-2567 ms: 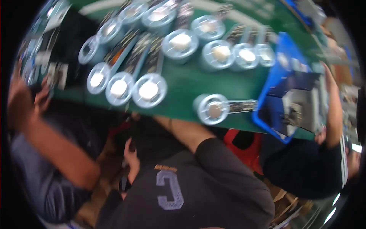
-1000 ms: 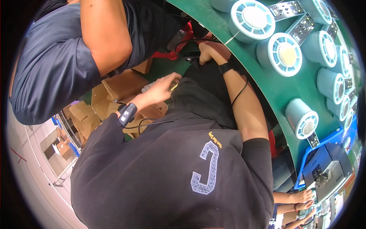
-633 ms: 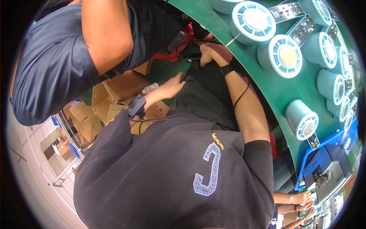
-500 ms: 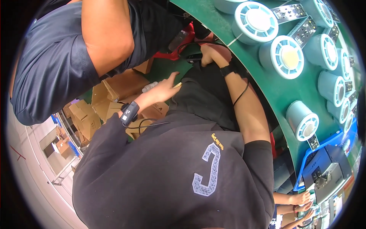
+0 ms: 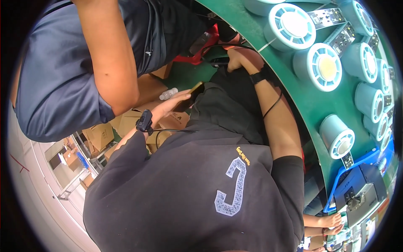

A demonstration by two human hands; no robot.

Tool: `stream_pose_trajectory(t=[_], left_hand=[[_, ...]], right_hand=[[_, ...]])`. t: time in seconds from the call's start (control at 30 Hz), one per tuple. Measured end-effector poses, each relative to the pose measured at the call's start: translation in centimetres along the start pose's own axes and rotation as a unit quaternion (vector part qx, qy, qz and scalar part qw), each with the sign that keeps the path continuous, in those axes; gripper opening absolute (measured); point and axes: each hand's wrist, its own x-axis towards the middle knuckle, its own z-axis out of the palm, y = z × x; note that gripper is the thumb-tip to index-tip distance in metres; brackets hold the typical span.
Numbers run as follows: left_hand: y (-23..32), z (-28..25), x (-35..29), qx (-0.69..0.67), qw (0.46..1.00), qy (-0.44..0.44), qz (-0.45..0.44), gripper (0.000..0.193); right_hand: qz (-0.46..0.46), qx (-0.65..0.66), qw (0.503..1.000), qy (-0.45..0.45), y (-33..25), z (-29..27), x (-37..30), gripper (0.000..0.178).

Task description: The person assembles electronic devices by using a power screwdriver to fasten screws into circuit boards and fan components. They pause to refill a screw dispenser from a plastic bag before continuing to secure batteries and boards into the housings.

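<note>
My left hand (image 5: 177, 103) is closed around a smartphone (image 5: 195, 93) with a gold edge, held over my lap. A black device (image 5: 145, 122) is strapped to my left wrist. Near the table edge, my right hand (image 5: 236, 60) rests by my thigh, fingers curled on a small black device (image 5: 220, 62); its far part is hidden and its kind is unclear. A black cable (image 5: 226, 45) loops beside that hand. My right wrist wears a black band (image 5: 257, 78).
A green table (image 5: 289, 90) curves along my right, bearing several pale blue round housings (image 5: 317, 67) and circuit boards (image 5: 327, 17). Close on my left sits a co-worker in a dark shirt (image 5: 54, 92). Cardboard boxes (image 5: 98, 136) and a clear bottle (image 5: 168, 93) lie below.
My left hand has turned the phone from edge-on so its dark face shows, and the fingers have closed on it. The co-worker's arm has shifted. My right hand keeps its hold.
</note>
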Motion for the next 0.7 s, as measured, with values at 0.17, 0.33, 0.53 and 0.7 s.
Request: stream_pose_trajectory(t=[0.17, 0.33, 0.53, 0.7], left_hand=[[-2.0, -1.3, 1.0, -0.229, 0.972, -0.036, -0.025, 0.059], [-1.9, -0.8, 3.3, -0.407, 0.907, -0.108, -0.008, 0.062], [-0.7, 0.0, 4.0, -0.443, 0.89, -0.103, 0.028, 0.062], [-0.6, 0.8, 5.7, -0.497, 0.854, -0.14, 0.058, 0.059]], right_hand=[[0.019, -0.007, 0.998, -0.052, -0.5, -0.5, -0.1, 0.052], [0.021, -0.009, 0.999, -0.042, -0.7, 0.0, 0.0, 0.051], [0.024, -0.007, 0.999, -0.038, 0.0, 0.4, 0.1, 0.05], [0.041, -0.005, 0.999, -0.017, -0.9, 0.1, -0.4, 0.048]])
